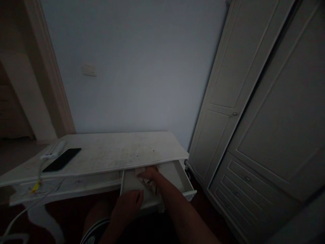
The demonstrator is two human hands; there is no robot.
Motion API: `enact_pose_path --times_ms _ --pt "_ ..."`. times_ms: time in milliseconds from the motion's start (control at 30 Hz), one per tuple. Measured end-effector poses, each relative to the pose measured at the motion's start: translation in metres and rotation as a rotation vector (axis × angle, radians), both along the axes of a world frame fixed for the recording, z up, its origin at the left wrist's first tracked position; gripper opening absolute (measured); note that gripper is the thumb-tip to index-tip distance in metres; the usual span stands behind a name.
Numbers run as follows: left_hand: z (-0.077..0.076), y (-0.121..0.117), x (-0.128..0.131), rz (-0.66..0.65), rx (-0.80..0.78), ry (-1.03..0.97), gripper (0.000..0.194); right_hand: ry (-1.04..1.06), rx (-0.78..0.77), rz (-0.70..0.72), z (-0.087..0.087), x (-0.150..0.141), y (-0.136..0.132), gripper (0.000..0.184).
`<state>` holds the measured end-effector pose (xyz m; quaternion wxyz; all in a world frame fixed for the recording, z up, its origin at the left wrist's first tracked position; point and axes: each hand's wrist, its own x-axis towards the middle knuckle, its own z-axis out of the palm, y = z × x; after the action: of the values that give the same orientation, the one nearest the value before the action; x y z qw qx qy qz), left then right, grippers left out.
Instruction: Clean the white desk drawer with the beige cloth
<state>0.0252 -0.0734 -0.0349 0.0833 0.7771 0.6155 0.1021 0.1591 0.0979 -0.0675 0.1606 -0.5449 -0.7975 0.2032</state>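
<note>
A white drawer [175,169] stands pulled out from under the right end of a white desk [114,145]. Inside it, my right hand [149,173] is closed on a crumpled, pale brownish cloth or wipe [151,186], pressed toward the drawer's back left part. The dim light hides the exact kind of this cloth. At the drawer's front left corner my left hand [132,200] has its fingers curled and appears to grip the front edge. Part of that edge is covered by the hand.
A dark-screened phone [62,160] lies on the desk's left end, beside a white power strip [53,149] with a cable and a yellow tie [36,186]. A white wardrobe [220,101] rises close on the right. Behind the desk is a wall with a switch [89,70].
</note>
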Motion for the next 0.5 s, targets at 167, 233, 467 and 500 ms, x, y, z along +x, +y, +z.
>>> enact_pose_path --times_ms 167,233,467,500 --pt "0.0 0.002 0.0 -0.007 -0.012 -0.045 0.046 -0.005 0.001 0.291 -0.007 -0.052 -0.012 0.097" --pt "0.001 0.001 0.0 -0.007 -0.006 -0.057 0.045 -0.078 -0.022 0.37 -0.009 -0.055 -0.014 0.084" --pt "-0.003 0.002 -0.001 -0.021 0.018 -0.082 0.047 -0.214 -0.166 0.571 -0.008 -0.038 -0.018 0.036" --pt "-0.005 0.003 -0.001 -0.02 0.025 -0.07 0.047 -0.196 -0.206 0.597 -0.007 -0.036 -0.019 0.033"
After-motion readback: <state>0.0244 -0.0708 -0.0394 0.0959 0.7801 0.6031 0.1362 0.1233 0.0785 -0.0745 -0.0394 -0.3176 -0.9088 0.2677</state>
